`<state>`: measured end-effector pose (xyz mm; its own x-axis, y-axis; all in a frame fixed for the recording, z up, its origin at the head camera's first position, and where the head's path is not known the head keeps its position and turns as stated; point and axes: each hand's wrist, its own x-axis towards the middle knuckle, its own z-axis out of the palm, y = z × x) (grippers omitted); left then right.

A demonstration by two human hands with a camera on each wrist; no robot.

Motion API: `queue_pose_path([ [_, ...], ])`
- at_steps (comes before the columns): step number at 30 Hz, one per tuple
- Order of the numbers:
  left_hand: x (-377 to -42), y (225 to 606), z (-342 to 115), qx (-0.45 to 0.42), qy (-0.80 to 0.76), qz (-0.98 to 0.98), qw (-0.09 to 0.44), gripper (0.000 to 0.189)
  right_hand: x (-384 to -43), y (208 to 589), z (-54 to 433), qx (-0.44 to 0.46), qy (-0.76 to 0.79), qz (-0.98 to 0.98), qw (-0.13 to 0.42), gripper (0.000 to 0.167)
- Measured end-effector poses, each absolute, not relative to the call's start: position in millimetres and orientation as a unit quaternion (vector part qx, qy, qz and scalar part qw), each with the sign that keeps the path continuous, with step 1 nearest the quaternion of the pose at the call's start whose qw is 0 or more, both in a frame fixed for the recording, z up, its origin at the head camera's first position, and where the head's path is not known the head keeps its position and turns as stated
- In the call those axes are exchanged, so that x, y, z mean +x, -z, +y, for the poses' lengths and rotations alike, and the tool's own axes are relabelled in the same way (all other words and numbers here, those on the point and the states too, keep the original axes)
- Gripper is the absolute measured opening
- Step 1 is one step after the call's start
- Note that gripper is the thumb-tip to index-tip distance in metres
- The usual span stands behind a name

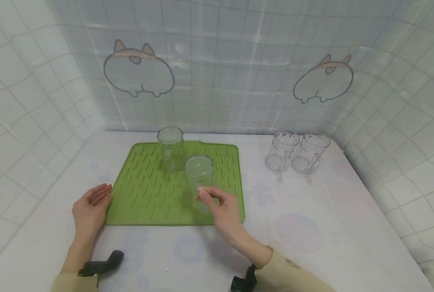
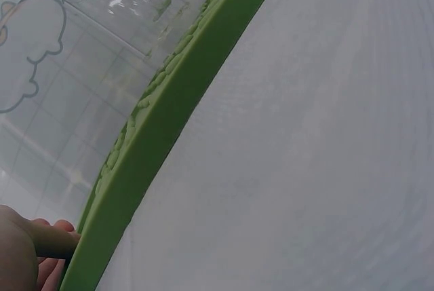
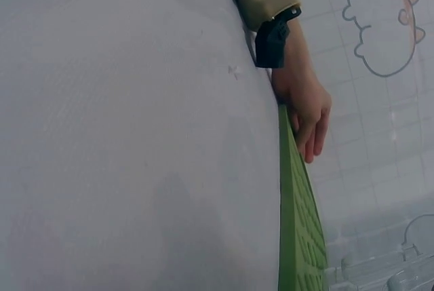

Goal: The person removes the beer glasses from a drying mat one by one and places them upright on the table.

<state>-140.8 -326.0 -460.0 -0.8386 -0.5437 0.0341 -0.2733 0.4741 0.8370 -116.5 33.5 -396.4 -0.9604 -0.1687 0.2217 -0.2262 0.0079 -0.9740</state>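
Four glass mugs point(image 1: 171, 144) point(image 1: 199, 168) point(image 1: 284, 146) point(image 1: 313, 148), one green mat point(image 1: 144, 202), two hands point(image 1: 90, 209) point(image 1: 224, 209), two sleeves point(image 1: 74, 283) point(image 1: 293, 275), two black wrist mounts point(image 1: 101, 266) point(image 1: 244, 282) and two whole animal drawings point(image 1: 139, 75) point(image 1: 324, 83) are showing

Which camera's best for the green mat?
Head: it shows the green mat from above, outline nearly whole, ridged top clear. Left wrist view gives mostly its near edge side-on, cropped; right wrist view, only a narrow, foreshortened strip.

WORN | left sleeve point(image 1: 74, 282) is showing plain khaki | left wrist mount point(image 1: 101, 265) is curving in black to a rounded end | right sleeve point(image 1: 298, 275) is matching in khaki, bearing a small dark marking point(image 1: 293, 263) | right wrist mount point(image 1: 244, 280) is also showing black | left hand point(image 1: 91, 207) and right hand point(image 1: 224, 207) are going bare
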Motion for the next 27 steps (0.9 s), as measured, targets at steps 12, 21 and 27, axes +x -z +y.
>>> queue_pose_path([
  [12, -139, 459, -325, 0.244, 0.457, -0.843, 0.146, 0.046, -115, 392, 56, 0.138, -0.676, -0.723, 0.049, 0.021],
  [21, -140, 460, -325, 0.251, 0.450, -0.845, 0.142, 0.046, -114, 392, 67, 0.150, -0.660, -0.733, 0.072, 0.020],
  [27, -140, 460, -325, 0.245, 0.448, -0.846, 0.153, 0.045, -114, 388, 75, 0.151, -0.652, -0.737, 0.092, 0.016],
])
